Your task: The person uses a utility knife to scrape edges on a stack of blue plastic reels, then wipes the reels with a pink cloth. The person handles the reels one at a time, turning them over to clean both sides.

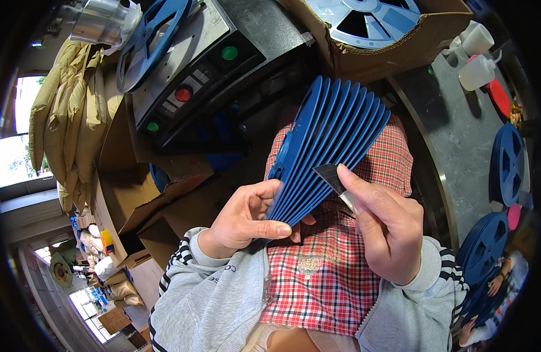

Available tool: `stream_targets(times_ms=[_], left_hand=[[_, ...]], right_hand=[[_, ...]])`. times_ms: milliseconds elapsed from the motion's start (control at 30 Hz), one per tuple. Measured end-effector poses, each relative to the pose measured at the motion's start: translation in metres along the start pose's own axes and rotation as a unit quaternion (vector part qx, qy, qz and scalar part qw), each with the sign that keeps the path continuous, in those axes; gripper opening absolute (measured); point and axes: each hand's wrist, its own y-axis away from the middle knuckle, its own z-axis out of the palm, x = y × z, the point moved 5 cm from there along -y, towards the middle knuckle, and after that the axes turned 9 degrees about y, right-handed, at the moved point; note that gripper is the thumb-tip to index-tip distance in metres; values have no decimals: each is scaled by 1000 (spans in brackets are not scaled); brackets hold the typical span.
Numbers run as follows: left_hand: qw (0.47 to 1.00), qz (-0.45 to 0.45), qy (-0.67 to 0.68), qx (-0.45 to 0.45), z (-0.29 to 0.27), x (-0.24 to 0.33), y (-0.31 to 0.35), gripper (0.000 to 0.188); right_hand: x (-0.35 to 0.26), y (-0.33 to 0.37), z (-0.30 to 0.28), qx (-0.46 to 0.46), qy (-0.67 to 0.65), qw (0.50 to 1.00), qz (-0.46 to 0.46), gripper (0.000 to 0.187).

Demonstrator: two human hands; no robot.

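Observation:
Above my lap, my left hand [244,217] is closed round the lower edge of several blue plastic reel discs [335,132]. They stand tilted and fanned apart at the top, pressed close together at the bottom. In my right hand [387,229] is a knife blade [329,177], dark and slanted, pinched between thumb and fingers with a pale piece below it. The blade's tip is at the edges of the right-hand discs; whether it touches them I cannot tell. Under the discs, a red checked apron [317,281] covers my lap. My left fingertips are partly hidden behind the stack.
Ahead stands a machine with green and red buttons [184,94], a blue reel [153,47] at its left. A cardboard box [393,61] holds pale blue reels. More reels [508,164] lie on the right-hand table [426,126], near a co-worker's hand [496,286]. Open cartons [126,188] stand left.

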Motion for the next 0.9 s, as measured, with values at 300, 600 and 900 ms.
stream_targets(times_ms=[300, 600, 900], left_hand=[[999, 4, 17, -34, 0, 2, 2, 54], [999, 9, 12, -34, -1, 2, 2, 54], [998, 34, 30, -32, -3, 7, 3, 53]], right_hand=[[-3, 0, 0, 7, -7, 1000, 21, 39], [-17, 4, 6, 26, -25, 999, -19, 38], [-12, 2, 23, -25, 90, 975, -203, 17]])
